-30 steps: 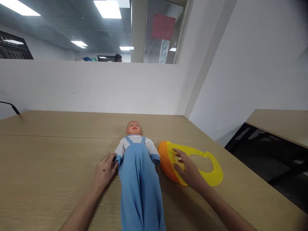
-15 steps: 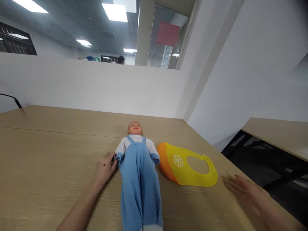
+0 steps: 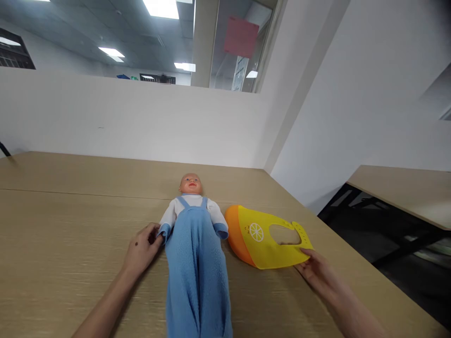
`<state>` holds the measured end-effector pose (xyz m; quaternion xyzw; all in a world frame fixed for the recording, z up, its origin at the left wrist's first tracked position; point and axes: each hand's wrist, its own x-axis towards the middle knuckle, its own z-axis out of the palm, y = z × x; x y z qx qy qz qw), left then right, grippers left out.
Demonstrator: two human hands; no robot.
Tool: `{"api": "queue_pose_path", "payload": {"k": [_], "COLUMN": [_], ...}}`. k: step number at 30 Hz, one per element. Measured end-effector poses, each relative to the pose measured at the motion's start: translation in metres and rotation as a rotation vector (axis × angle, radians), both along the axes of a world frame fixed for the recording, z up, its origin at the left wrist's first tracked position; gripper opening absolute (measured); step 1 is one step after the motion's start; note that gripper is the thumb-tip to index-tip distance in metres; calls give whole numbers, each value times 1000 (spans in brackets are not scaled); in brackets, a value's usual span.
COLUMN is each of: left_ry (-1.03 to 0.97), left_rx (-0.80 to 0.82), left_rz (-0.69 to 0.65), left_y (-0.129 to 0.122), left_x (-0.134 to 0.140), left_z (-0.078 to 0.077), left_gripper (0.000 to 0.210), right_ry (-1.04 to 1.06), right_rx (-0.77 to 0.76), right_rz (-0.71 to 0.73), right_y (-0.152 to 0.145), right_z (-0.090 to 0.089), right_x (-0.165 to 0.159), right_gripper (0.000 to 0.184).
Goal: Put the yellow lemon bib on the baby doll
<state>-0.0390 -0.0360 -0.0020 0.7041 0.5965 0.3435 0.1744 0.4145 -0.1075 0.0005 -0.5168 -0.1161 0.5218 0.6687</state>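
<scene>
A baby doll point(image 3: 195, 244) lies on its back on the table, head away from me, in a white top and blue fleece dungarees. My left hand point(image 3: 143, 249) is at its left-side sleeve cuff point(image 3: 165, 231), fingers curled and pinching the cloth. To the right of the doll is a yellow silicone bib point(image 3: 278, 256) with an orange pocket point(image 3: 237, 234) and a white citrus-slice print. My right hand point(image 3: 317, 272) grips the bib's near right edge, thumb on top and fingers underneath. That edge is slightly raised.
The wood-grain table point(image 3: 70, 211) meets a low white wall point(image 3: 141, 126) with a window above it. A second table point(image 3: 405, 192) with a dark frame stands to the right, past a gap. A black cable end point(image 3: 4, 149) shows at the far left.
My right hand has moved left from the table onto the bib and closed on its edge. The neck end of the bib has lifted a little. My left hand stays at the cuff.
</scene>
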Motion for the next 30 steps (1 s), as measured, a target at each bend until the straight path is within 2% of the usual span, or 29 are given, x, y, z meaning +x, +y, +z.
{"api": "queue_pose_path", "payload": {"k": [3,6,10,13,18,21,25,28,30], "left_ry": [-26,-39,9,-12,-213,-417,-757,-976,-1024], "left_rx": [-7,-6,-32,3,139,127,-131,-319,-388], "left_rz": [27,45,43,68,17,-48,-268,-432,-518], "left_y": [0,0,-5,-15,-46,-68,-96,-112,-120], "left_x": [2,3,3,3,14,26,27,18,17], "left_z": [-1,-2,3,15,45,59,66,68,73], "left_gripper": [20,19,20,29,38,42,44,42,43], "right_ry": [44,-19,-127,-173,-284,-348,-347,-387,-399], "right_rx": [-15,37,165,248,389,519,631,709,725], "right_rz": [31,36,57,136,349,489,653,750,815], "right_y": [12,19,26,28,6,-16,-33,-32,-29], "right_z": [3,22,65,103,161,186,199,197,192], "right_x": [-18,-35,-55,-73,-105,-121,-146,-164,-171], "right_gripper": [28,22,17,16,29,30,27,28,31]}}
